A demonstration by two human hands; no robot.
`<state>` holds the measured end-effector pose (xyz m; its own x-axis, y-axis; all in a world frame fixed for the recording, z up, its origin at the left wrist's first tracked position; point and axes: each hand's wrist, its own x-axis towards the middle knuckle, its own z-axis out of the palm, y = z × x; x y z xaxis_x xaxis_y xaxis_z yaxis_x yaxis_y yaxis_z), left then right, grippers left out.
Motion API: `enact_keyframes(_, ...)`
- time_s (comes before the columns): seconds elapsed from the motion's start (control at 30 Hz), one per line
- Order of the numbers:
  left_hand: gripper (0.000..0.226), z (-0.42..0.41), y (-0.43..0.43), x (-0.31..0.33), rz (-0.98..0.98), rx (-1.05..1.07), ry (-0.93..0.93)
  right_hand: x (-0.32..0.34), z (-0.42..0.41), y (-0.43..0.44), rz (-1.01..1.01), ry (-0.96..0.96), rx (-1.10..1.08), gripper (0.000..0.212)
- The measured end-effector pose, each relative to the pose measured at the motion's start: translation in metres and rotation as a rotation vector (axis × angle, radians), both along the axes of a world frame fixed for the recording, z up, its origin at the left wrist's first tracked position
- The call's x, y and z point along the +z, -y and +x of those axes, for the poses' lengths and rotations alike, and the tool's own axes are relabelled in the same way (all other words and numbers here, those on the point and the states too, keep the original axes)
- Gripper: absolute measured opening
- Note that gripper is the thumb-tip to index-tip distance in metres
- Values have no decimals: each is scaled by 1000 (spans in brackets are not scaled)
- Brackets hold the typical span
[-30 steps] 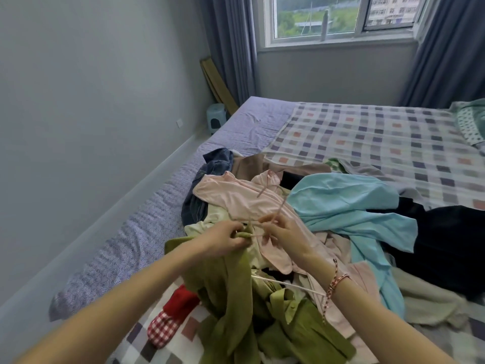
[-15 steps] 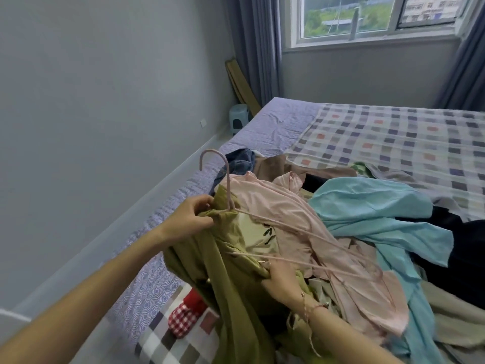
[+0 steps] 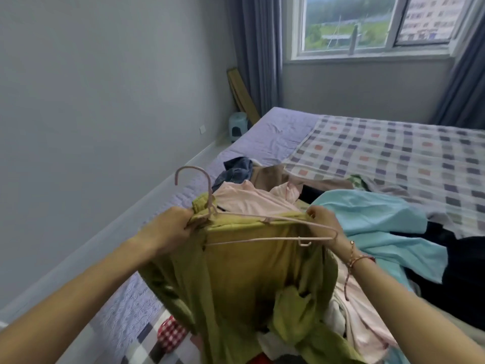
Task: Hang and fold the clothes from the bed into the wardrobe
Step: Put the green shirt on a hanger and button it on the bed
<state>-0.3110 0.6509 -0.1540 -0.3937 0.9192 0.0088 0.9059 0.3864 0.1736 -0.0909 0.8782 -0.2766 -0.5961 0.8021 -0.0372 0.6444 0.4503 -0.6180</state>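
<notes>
Fitting the pink hanger into the green garment looks like the step in hand. In the head view, the left hand clutches collar and hanger neck together, while the right hand pinches the far shoulder, both raised over the pile on the bed. Next, seat both shoulders squarely before carrying it off to the wardrobe.
</notes>
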Motion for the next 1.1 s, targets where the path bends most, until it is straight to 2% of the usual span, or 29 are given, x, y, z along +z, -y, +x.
enact_keyframes(0.07, 30, 5, -16, 20, 104, -7, -61, 52, -8, -19, 98, -70, -67, 21)
enact_keyframes(0.13, 28, 7, -30, 41, 184, -33, -119, 70, 0, -36, 173, 6, -24, 29)
enact_keyframes(0.2, 25, 8, -42, 59, 201, -67, -173, 79, 8, -44, 228, 180, -24, 17)
enact_keyframes(0.3, 20, 8, -50, 81, 142, -75, -312, 100, 19, -63, 261, 222, -88, 6)
enact_keyframes(0.4, 15, 1, -55, 99, 135, -21, -388, 122, 26, -76, 178, 145, -98, 11)
enact_keyframes(0.53, 16, -2, -72, 111, 208, 89, -413, 158, 24, -76, 101, -1, 38, 16)
enact_keyframes(0.6, 17, -1, -77, 116, 274, 139, -363, 172, 22, -75, 112, -62, 35, 20)
enact_keyframes(0.73, 22, -6, -75, 134, 439, 187, -337, 227, 15, -75, 212, -341, -3, 7)
enact_keyframes(0.8, 25, -12, -74, 146, 510, 208, -336, 256, 12, -75, 33, -407, 78, 9)
enact_keyframes(0.9, 28, -19, -74, 144, 484, 223, -336, 249, 11, -75, -491, -362, 287, 10)
enact_keyframes(0.93, 29, -21, -73, 138, 445, 229, -339, 234, 10, -76, -607, -346, 310, 16)
enact_keyframes(1.0, 29, -24, -69, 125, 379, 234, -335, 205, 11, -81, -750, -297, 305, 60)
enact_keyframes(1.03, 28, -25, -66, 119, 366, 228, -326, 195, 12, -83, -815, -336, 322, 71)
enact_keyframes(1.1, 27, -28, -57, 111, 367, 227, -314, 187, 13, -86, -885, -432, 303, 74)
